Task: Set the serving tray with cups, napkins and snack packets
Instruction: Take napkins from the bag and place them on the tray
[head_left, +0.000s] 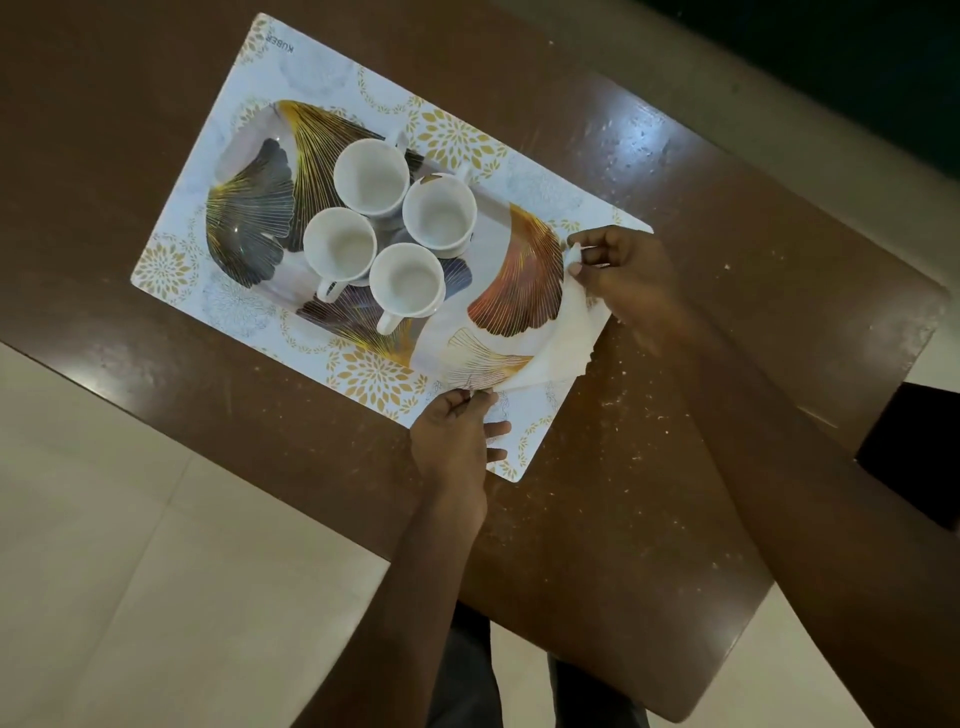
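I see a brown table running corner to corner, pale floor tiles at near left. On the table lies a white placemat with gold flower print, and on it sits the oval serving tray with leaf patterns in grey, gold and orange. Four empty white cups stand upright in a tight cluster at the tray's middle, handles pointing various ways. A white napkin lies at the tray's right end, partly tucked under the rim and spilling onto the mat and table. My right hand pinches the napkin's far corner between thumb and fingers, right at the tray's right edge. My left hand has fingertips closed on the near tray rim where the napkin's other corner sits; can't tell if it grips napkin, rim or both. I spot no snack packets.
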